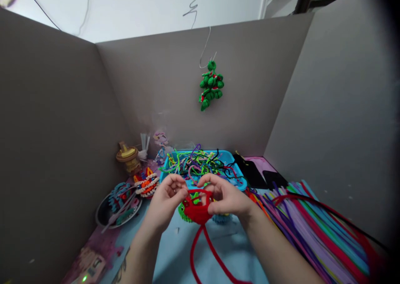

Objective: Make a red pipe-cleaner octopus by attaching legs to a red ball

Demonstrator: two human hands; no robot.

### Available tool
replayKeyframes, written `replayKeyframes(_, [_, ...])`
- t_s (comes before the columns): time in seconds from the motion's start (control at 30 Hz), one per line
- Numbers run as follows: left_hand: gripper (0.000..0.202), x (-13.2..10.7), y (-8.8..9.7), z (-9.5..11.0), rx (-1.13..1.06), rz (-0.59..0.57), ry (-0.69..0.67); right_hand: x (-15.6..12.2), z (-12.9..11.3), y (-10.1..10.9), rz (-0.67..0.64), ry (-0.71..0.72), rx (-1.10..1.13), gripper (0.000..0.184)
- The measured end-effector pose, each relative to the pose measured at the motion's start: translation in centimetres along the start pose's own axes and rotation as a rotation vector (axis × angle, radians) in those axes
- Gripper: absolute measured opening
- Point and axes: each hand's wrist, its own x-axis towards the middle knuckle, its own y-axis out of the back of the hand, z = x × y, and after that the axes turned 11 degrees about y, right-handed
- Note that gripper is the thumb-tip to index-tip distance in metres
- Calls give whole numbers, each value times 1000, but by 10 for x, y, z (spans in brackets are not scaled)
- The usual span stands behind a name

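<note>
Between my two hands is a red pipe-cleaner piece point(197, 211), bent into loops at the top with a dense red body below. Two long red stems trail down from it toward me. My left hand point(171, 196) pinches its left side between thumb and fingers. On the other side, my right hand point(223, 194) grips the right edge, thumb in front. Just behind the red piece, partly covered, is a green pipe-cleaner figure point(183, 213) with a round eye. A blue fuzzy piece point(221, 218) shows below my right hand.
A blue tray point(240, 180) of tangled pipe-cleaner offcuts stands behind my hands. Long coloured pipe cleaners point(321, 230) lie at right. At left are a metal bowl point(101, 217), an orange-and-white coiled piece point(146, 184) and a brown jar point(128, 157). A green ornament point(211, 84) hangs ahead; grey panels enclose the table.
</note>
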Motion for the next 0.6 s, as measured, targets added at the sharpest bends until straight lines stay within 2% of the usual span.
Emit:
replayKeyframes(0.1, [25, -1, 1, 4, 99, -8, -19, 1, 0, 1, 86, 38, 40, 54])
replayKeyframes(0.17, [20, -2, 4, 8, 213, 32, -72, 1, 1, 3, 123, 52, 37, 52])
replayKeyframes(0.33, [23, -7, 4, 17, 571, 67, -124, 1, -1, 1, 134, 51, -64, 47])
replayKeyframes(0.5, [15, -10, -8, 18, 640, 222, -173, 3, -8, -12, 108, 48, -191, 41])
replayKeyframes(0.6, [19, -11, -12, 16, 643, 222, -183, 4, -10, -17, 93, 22, -230, 40])
